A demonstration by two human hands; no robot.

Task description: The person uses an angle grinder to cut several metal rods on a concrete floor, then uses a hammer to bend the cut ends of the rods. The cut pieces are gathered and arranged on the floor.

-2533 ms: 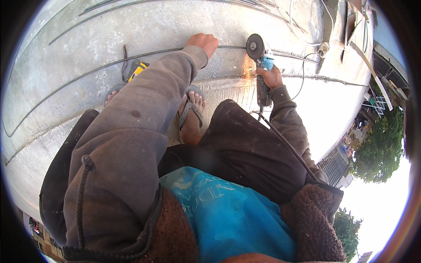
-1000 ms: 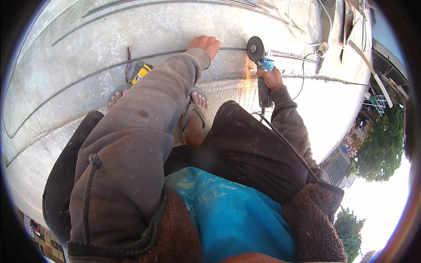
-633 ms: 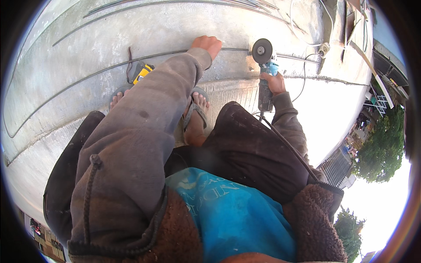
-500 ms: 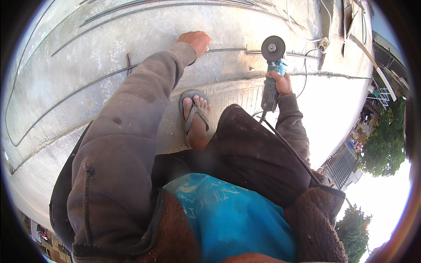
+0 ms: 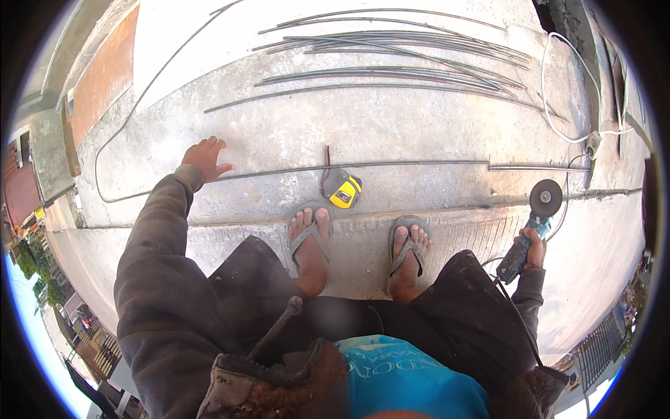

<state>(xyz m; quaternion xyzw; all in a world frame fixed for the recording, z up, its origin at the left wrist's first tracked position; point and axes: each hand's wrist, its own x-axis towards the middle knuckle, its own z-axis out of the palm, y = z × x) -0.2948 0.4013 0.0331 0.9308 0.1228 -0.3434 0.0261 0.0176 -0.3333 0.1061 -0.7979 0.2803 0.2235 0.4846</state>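
Observation:
My left hand [image 5: 206, 159] is open, fingers spread above the concrete beside a long thin steel rod [image 5: 405, 163]; whether a fingertip touches it I cannot tell. My right hand [image 5: 533, 248] grips a teal and black angle grinder [image 5: 523, 250] by its body, the dark disc [image 5: 546, 197] held upward at the right, with no sparks showing. The rod runs across the step, with a second straight piece [image 5: 537, 168] at its right end. A yellow and black tape measure [image 5: 345, 192] with a dark strap lies against the rod, just in front of my sandalled feet [image 5: 307, 251].
Several loose steel rods [image 5: 377, 87] lie farther forward on the concrete slab [image 5: 167, 119]. A white cable [image 5: 551, 119] runs at the right to a socket [image 5: 593, 143], near leaning boards and a concrete edge. A step edge [image 5: 453, 216] crosses below my feet; railings show at the lower right.
The sparks have stopped. My left hand has moved left and its fingers have opened. The view has swung, bringing more rods and both feet into sight. My right hand still holds the grinder.

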